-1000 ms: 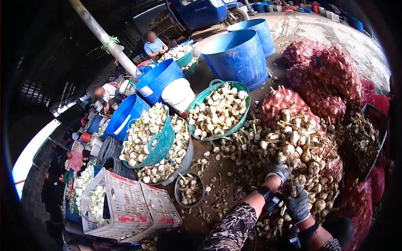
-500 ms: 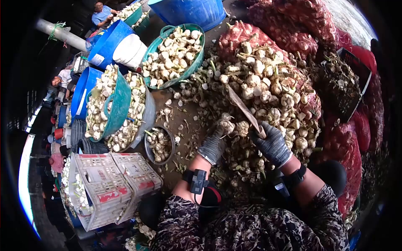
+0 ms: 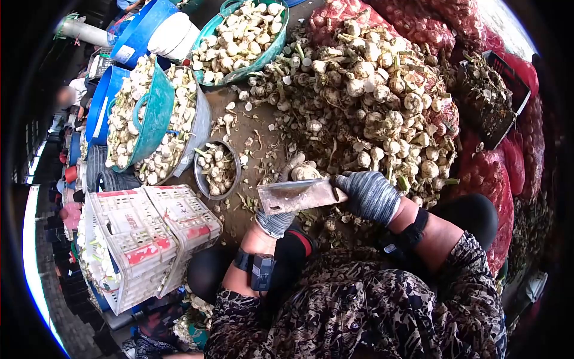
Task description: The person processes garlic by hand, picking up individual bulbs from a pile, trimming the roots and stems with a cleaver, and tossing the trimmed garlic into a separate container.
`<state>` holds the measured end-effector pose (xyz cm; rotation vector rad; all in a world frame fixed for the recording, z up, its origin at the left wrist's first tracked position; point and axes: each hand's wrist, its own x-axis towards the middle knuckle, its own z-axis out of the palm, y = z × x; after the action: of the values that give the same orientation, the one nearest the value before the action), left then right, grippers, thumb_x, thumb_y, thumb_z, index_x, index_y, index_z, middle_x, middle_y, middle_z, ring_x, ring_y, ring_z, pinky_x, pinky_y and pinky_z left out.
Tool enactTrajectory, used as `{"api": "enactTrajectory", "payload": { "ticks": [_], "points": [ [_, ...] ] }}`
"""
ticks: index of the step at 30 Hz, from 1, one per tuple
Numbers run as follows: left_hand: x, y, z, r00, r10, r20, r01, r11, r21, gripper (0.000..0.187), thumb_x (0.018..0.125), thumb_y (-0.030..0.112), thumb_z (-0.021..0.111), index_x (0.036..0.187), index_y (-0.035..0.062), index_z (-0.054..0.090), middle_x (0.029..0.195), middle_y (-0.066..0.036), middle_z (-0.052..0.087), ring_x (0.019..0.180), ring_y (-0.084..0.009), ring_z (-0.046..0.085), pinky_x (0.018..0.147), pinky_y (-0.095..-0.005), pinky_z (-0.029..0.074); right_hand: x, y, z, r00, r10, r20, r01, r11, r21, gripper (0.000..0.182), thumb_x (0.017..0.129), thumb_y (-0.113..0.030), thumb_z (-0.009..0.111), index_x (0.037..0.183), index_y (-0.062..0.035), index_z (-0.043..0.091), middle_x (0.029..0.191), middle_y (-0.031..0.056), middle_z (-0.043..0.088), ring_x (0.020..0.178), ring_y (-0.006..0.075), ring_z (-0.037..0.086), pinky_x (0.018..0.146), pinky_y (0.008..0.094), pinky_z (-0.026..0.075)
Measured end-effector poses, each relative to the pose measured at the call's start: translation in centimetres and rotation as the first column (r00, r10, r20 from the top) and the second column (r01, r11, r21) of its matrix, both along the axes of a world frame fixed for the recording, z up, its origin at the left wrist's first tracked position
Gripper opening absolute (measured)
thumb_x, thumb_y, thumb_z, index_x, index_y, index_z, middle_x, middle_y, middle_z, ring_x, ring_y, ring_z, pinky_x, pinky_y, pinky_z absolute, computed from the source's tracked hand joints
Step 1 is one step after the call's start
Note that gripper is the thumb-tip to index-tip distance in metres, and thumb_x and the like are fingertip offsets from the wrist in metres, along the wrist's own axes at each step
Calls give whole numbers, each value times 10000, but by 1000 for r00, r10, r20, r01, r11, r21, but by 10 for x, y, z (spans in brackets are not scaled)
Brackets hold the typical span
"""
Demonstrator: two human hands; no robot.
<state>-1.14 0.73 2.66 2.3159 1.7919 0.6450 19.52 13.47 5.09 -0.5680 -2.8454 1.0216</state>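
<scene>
Garlic bulb (image 3: 307,172) in left hand (image 3: 276,221), cleaver (image 3: 299,196) in right hand (image 3: 372,194)

Grip: left fingers (image 3: 290,167) curled round the bulb, palm partly hidden behind the cleaver; right hand clenched on the handle (image 3: 341,194). Bulb: round, pale, dirt-marked, showing just beyond the blade's (image 3: 293,192) far edge, in front of the torso (image 3: 371,305). Blade: flat rectangle, dull metal, brownish stains, running left across the left hand. Gloves (image 3: 369,197): grey knit, light cuffs. Pose: forearms (image 3: 435,238) converging from near left and near right; black straps (image 3: 414,226) at the wrists. Far side, right: garlic heap (image 3: 388,113), papery skins. Left: small round basin (image 3: 238,173) of garlic; white plastic crate (image 3: 134,224), red patches; far left, smooth green tub (image 3: 156,116). Right: red mesh sacks (image 3: 487,203).
</scene>
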Motion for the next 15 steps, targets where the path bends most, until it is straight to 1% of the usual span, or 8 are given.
{"api": "enactTrajectory", "payload": {
  "ticks": [1, 2, 4, 5, 6, 9, 13, 15],
  "points": [
    [7, -10, -2, 855, 152, 495, -81, 984, -161, 476, 974, 206, 567, 1412, 72, 437, 1317, -72, 570, 1231, -207, 542, 1116, -377, 406, -1, -2, 0, 999, 4, 45, -4, 1000, -8, 326, 783, -235, 707, 1070, -104, 622, 828, 152, 668, 799, 381, 665, 693, 472, 527],
    [11, -15, -3, 466, 328, 822, -68, 939, -336, 505, 991, 237, 561, 1438, 60, 406, 1329, -74, 564, 1237, -213, 536, 1106, -362, 416, 0, -3, 0, 999, 3, 49, -2, 1000, -9, 326, 783, -235, 707, 1070, -104, 622, 828, 152, 668, 799, 381, 665, 693, 472, 527],
    [8, -15, -13, 538, 324, 778, -113, 942, -315, 624, 982, 341, 598, 1483, 72, 341, 1332, -64, 554, 1215, -206, 540, 1080, -329, 425, 1, -6, 0, 998, -40, -37, 35, 989, -143, 330, 791, -237, 718, 1077, -101, 622, 839, 162, 668, 830, 388, 660, 714, 466, 527],
    [11, -11, -4, 170, 436, 884, -30, 899, -438, 588, 964, 369, 625, 1423, 70, 412, 1305, -55, 567, 1209, -187, 534, 1073, -329, 415, 2, -9, -2, 963, -191, -191, 104, 915, -391, 287, 838, -258, 738, 1042, -96, 616, 817, 139, 661, 778, 317, 670, 710, 421, 524],
    [12, -9, 0, -215, 518, 828, 95, 855, -510, 559, 945, 397, 652, 1364, 67, 483, 1278, -46, 579, 1202, -167, 528, 1066, -328, 405, -3, -12, -13, 933, -335, -133, 179, 749, -638, 255, 895, -270, 732, 1012, -82, 604, 772, 62, 635, 699, 173, 600, 673, 336, 500],
    [10, -7, -8, -356, 507, 785, 96, 855, -510, 543, 932, 424, 660, 1321, 72, 521, 1266, -46, 588, 1211, -180, 536, 1059, -330, 389, -6, 5, -15, 890, -452, 63, 293, 461, -837, 231, 931, -255, 713, 1005, -69, 598, 766, -41, 566, 678, 42, 488, 609, 239, 444],
    [9, -6, -9, -508, 522, 686, 231, 849, -475, 574, 922, 441, 671, 1330, 71, 514, 1220, -40, 597, 1126, -174, 574, 988, -308, 448, -10, 13, -6, 857, -426, 289, 465, 400, -789, 226, 917, -228, 732, 1009, -70, 600, 793, -43, 576, 713, 36, 478, 628, 254, 450],
    [10, -7, -16, -430, 557, 711, 191, 826, -531, 580, 917, 420, 684, 1340, 65, 507, 1217, -43, 597, 1102, -178, 583, 974, -306, 464, -11, 7, -17, 879, -472, 71, 329, 491, -807, 259, 918, -253, 732, 1025, -55, 604, 814, -25, 593, 764, 47, 495, 684, 258, 464]
  ]
}}
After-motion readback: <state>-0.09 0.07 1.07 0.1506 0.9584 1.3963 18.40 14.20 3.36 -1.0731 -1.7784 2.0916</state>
